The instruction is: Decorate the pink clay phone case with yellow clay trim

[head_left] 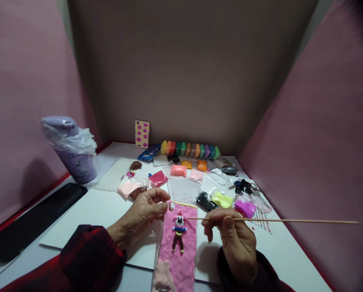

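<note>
A phone case covered in pink clay lies in front of me, with a cutout near its top left corner. On it is a small clay figure with a white head, blue middle and brown legs. My left hand pinches the case's upper left corner between thumb and fingers. My right hand grips a long thin wooden stick, held level. The stick's tip reaches the right side of the figure's head; whether it touches, I cannot tell. A pale clay patch covers the case's lower left.
Clay packets, among them a black one, a yellow one and a magenta one, lie beyond my hands. A row of coloured clays stands behind. A purple tumbler and a black tray-like object are at left.
</note>
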The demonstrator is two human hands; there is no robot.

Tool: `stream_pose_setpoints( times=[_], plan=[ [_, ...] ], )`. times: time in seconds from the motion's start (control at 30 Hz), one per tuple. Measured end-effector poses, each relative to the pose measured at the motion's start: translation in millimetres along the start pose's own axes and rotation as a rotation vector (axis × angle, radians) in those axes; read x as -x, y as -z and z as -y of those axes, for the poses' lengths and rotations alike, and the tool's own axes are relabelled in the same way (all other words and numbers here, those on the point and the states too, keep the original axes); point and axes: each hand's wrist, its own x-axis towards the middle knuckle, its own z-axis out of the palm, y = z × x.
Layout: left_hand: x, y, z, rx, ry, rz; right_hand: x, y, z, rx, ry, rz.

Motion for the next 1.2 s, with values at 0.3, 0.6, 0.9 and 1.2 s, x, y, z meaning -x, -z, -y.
stream_pose_setpoints(
  times=[0.3, 0.6, 0.9, 1.2],
  plan=[
    [-0.5, 1.0, 1.2, -0.011, -0.004, -0.002, -0.1, 1.4, -0.9, 0.038, 0.022, -0.054],
    [-0.1, 2.2, 1.6, 0.005, 0.009, 0.007, 1.0, -0.1, 0.8, 0.01, 0.015, -0.017],
    [0.2, 0.9, 2.2, 0.009, 0.015, 0.003, 1.0, 0.3, -2.0, 0.028, 0.003, -0.055],
    [-1.2, 1.9, 2.5, 0.013, 0.016, -0.005, 0.6, 2.1, -3.3, 0.027, 0.009, -0.048]
  ],
)
